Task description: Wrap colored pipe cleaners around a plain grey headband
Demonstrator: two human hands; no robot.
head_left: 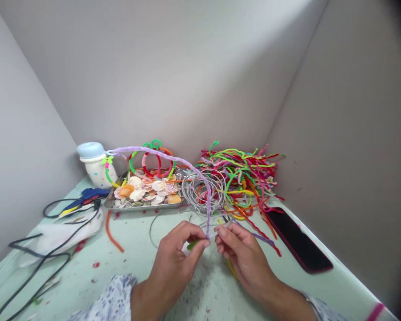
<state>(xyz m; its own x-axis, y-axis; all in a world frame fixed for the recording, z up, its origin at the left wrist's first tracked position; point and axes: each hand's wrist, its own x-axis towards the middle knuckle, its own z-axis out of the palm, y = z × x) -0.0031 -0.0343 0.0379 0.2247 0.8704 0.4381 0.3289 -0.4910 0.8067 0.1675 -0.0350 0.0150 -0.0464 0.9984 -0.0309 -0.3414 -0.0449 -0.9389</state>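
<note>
My left hand (177,256) pinches the lower end of a long lilac pipe cleaner (194,169) between thumb and forefinger. From there the pipe cleaner rises and arches away to the left, ending near the bottle. A bit of green (192,245) shows behind the left fingers; its kind is hidden. Close by on the right, my right hand (242,254) is closed on a thin pale grey strip (226,224), whose tip points at the left fingertips. I cannot tell whether the strip touches the pipe cleaner.
Behind my hands lie a coil of grey wire (200,206) and a heap of colourful pipe cleaners (240,171). A metal tray (147,207) holds shells. Left are a white bottle (98,171), blue-handled pliers (87,196) and a black cable (50,256); right is a black phone (299,240).
</note>
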